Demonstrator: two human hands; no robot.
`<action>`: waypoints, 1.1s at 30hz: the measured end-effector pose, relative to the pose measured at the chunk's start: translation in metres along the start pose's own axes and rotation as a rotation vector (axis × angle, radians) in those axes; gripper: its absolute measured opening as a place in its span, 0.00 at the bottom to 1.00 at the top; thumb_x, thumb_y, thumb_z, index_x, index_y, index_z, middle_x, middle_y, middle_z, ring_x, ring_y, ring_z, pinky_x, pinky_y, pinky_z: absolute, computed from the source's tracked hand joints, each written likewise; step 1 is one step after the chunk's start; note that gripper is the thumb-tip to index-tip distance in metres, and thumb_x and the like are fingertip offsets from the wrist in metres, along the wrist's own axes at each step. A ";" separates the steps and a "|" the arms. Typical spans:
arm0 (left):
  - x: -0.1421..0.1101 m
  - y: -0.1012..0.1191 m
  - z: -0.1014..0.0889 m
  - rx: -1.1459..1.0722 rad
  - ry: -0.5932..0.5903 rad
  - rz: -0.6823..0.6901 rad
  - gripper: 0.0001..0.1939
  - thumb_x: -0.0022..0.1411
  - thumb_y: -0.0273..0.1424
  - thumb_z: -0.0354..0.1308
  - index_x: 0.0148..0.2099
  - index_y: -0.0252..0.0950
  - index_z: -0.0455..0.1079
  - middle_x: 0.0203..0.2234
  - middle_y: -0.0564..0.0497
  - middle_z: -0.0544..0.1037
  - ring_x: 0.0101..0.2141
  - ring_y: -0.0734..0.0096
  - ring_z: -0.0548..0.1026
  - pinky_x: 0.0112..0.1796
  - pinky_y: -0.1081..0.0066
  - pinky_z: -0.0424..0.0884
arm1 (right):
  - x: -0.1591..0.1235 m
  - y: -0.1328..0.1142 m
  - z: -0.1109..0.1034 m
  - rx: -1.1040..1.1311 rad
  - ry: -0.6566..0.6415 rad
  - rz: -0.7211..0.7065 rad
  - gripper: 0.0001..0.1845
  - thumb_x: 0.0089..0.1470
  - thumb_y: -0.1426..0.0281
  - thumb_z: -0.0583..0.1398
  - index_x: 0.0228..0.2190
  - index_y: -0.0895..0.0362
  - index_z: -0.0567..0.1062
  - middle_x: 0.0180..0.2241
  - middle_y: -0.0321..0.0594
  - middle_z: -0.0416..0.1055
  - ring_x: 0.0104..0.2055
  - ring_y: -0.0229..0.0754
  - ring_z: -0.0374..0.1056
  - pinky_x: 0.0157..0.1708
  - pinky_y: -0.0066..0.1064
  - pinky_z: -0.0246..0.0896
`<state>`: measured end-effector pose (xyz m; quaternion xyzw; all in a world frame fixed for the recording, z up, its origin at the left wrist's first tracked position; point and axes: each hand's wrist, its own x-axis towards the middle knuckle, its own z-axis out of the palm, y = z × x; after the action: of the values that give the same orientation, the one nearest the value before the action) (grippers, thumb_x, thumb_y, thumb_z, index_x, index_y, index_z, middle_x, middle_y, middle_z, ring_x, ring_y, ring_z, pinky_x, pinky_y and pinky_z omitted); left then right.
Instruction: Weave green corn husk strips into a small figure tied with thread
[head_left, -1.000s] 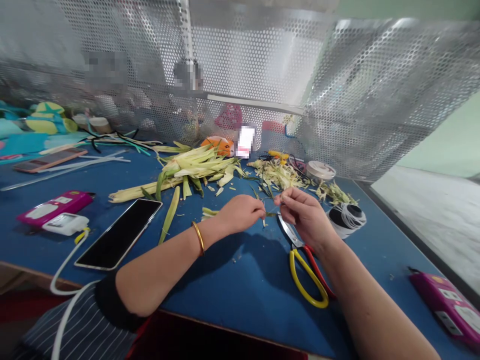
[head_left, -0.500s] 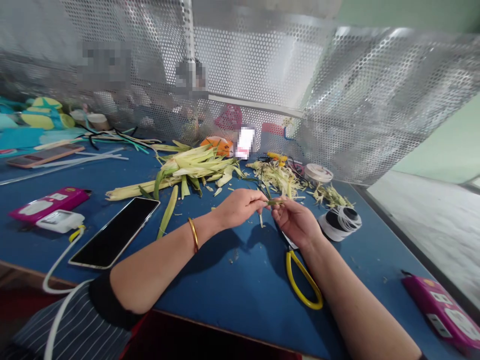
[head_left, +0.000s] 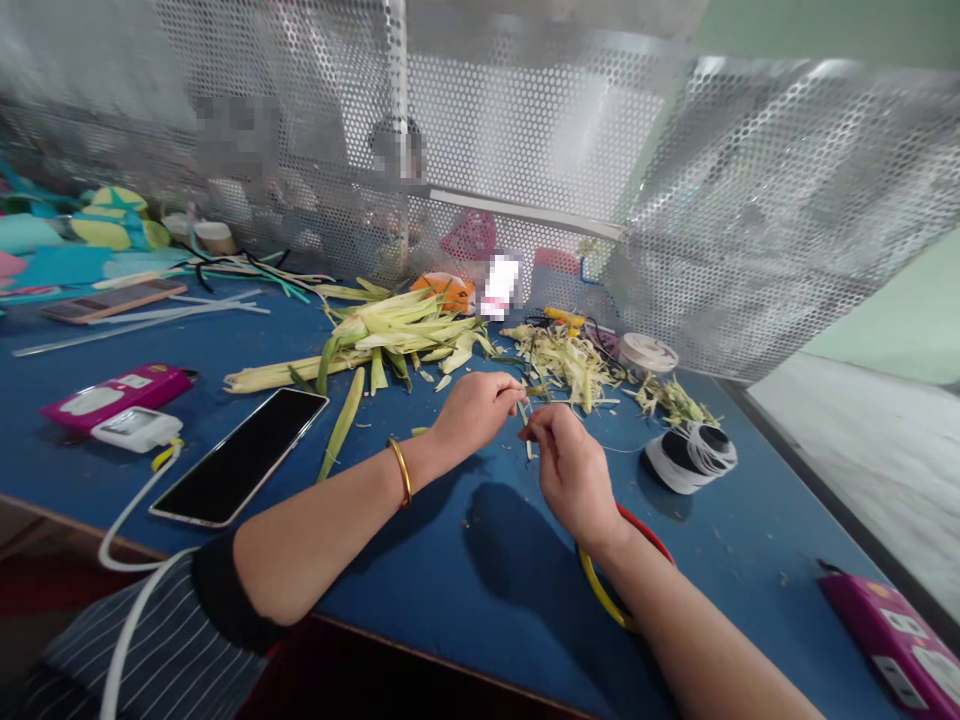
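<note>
Above the middle of the blue table, my left hand (head_left: 480, 412) is closed in a pinch on a thin green corn husk strip (head_left: 536, 391), whose end sticks out past the fingertips. Just to the right and slightly lower, my right hand (head_left: 574, 475) is also pinched closed, its fingertips near the left ones. A fine white thread (head_left: 621, 450) runs from around the right fingers to a black-and-white thread spool (head_left: 690, 460). Scissors with yellow and red handles (head_left: 606, 590) lie partly hidden under my right wrist.
Corn husks (head_left: 390, 335) and a heap of shredded husk (head_left: 566, 362) lie at the back, near a white tape roll (head_left: 649, 353). A black-screened phone (head_left: 244, 455) and magenta power strips (head_left: 120, 390) are on the table. A perforated screen (head_left: 525, 120) stands behind.
My right hand has turned over, back upward, and come off the husk strip's right end. The strip stays in my left hand. Thread now shows stretched toward the spool, and the view has shifted slightly.
</note>
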<state>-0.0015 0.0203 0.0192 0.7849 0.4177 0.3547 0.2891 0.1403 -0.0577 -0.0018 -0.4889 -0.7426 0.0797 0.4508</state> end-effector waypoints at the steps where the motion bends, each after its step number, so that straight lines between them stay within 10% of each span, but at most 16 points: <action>1: 0.000 -0.001 0.001 0.038 -0.001 0.008 0.14 0.63 0.32 0.51 0.27 0.36 0.72 0.26 0.51 0.78 0.31 0.69 0.73 0.35 0.72 0.63 | 0.000 -0.001 0.000 -0.020 -0.018 -0.023 0.08 0.60 0.75 0.48 0.31 0.52 0.62 0.31 0.41 0.68 0.34 0.43 0.66 0.36 0.34 0.60; 6: -0.005 -0.003 0.004 0.316 -0.125 0.196 0.13 0.64 0.30 0.50 0.32 0.37 0.74 0.30 0.48 0.79 0.35 0.65 0.74 0.36 0.71 0.62 | 0.002 -0.005 -0.003 0.072 -0.107 -0.003 0.07 0.58 0.74 0.51 0.29 0.52 0.63 0.29 0.39 0.67 0.31 0.42 0.64 0.34 0.33 0.58; 12: -0.004 0.009 -0.008 0.138 -0.495 0.391 0.10 0.63 0.27 0.53 0.33 0.38 0.75 0.28 0.50 0.78 0.33 0.68 0.74 0.36 0.73 0.63 | 0.020 0.006 -0.023 0.806 -0.010 0.490 0.10 0.54 0.64 0.61 0.24 0.54 0.68 0.20 0.31 0.63 0.19 0.32 0.52 0.21 0.27 0.51; 18: -0.001 0.014 -0.018 -0.184 -0.369 0.247 0.11 0.65 0.31 0.51 0.39 0.36 0.75 0.27 0.51 0.76 0.29 0.74 0.71 0.34 0.74 0.65 | 0.025 0.023 -0.022 1.253 0.003 0.722 0.09 0.44 0.71 0.66 0.23 0.55 0.68 0.25 0.32 0.65 0.22 0.32 0.56 0.27 0.27 0.62; 24: 0.000 0.004 -0.008 -0.254 -0.132 0.030 0.09 0.62 0.32 0.54 0.36 0.35 0.75 0.25 0.52 0.76 0.25 0.75 0.70 0.30 0.74 0.65 | 0.016 0.015 0.000 1.151 0.084 0.634 0.10 0.49 0.63 0.64 0.25 0.54 0.69 0.31 0.37 0.70 0.32 0.38 0.67 0.35 0.30 0.66; 33: -0.006 0.003 0.003 0.128 0.038 0.064 0.09 0.61 0.29 0.56 0.37 0.37 0.78 0.33 0.47 0.82 0.35 0.65 0.77 0.38 0.70 0.66 | 0.001 0.000 0.007 0.287 0.096 0.130 0.08 0.62 0.71 0.51 0.31 0.52 0.66 0.32 0.38 0.69 0.36 0.40 0.66 0.39 0.33 0.61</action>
<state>0.0003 0.0132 0.0178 0.8078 0.4198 0.3510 0.2190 0.1350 -0.0539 -0.0055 -0.4696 -0.6681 0.1907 0.5448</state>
